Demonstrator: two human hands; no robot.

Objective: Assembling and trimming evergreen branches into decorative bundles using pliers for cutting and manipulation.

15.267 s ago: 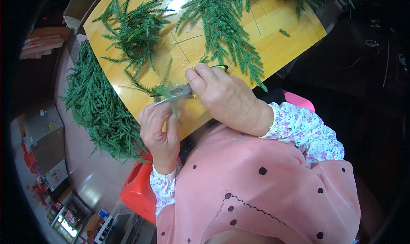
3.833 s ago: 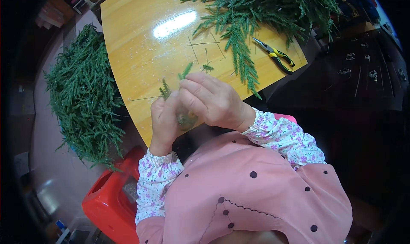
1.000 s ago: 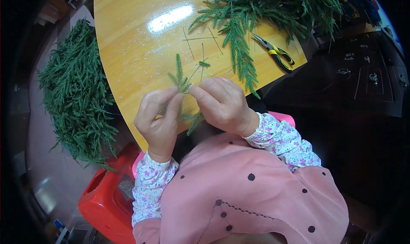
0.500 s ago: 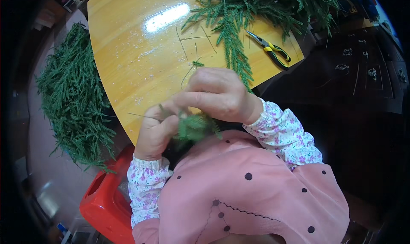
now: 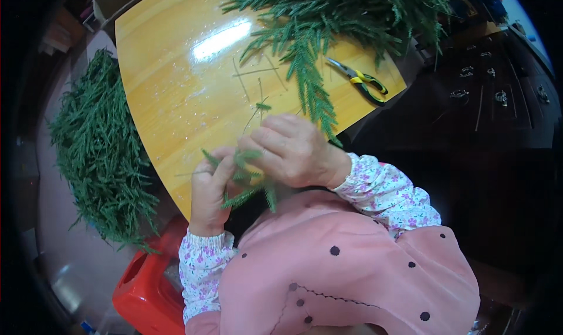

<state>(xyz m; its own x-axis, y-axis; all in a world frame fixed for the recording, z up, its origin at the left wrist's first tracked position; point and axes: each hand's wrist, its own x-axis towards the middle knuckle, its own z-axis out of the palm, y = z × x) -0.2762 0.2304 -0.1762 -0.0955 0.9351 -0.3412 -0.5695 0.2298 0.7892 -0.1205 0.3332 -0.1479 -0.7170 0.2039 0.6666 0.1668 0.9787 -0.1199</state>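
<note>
My left hand point(image 5: 210, 191) pinches an artificial-looking evergreen sprig point(image 5: 243, 199) over the table's near edge. The sprig's green tips fan out toward my body, and a thin stem or wire sticks out to the left past my fingers. My right hand point(image 5: 293, 150) is closed at the sprig's upper part, its fingers curled; their tips are partly hidden behind the knuckles. Beyond my hands, several thin stems or wires point(image 5: 255, 73) and a tiny green scrap point(image 5: 263, 106) lie on the table.
Yellow-and-black pliers point(image 5: 365, 83) lie on the wooden table point(image 5: 164, 94) at right. A large heap of evergreen branches point(image 5: 352, 18) covers its far side, one branch trailing nearer. Another heap point(image 5: 102, 153) stands left, above a red plastic stool point(image 5: 146, 288). Dark drawers point(image 5: 481, 100) stand at right.
The sprig has turned, and its tips now spread more openly between my hands. My right hand has curled and tilted downward. The view has shifted slightly.
</note>
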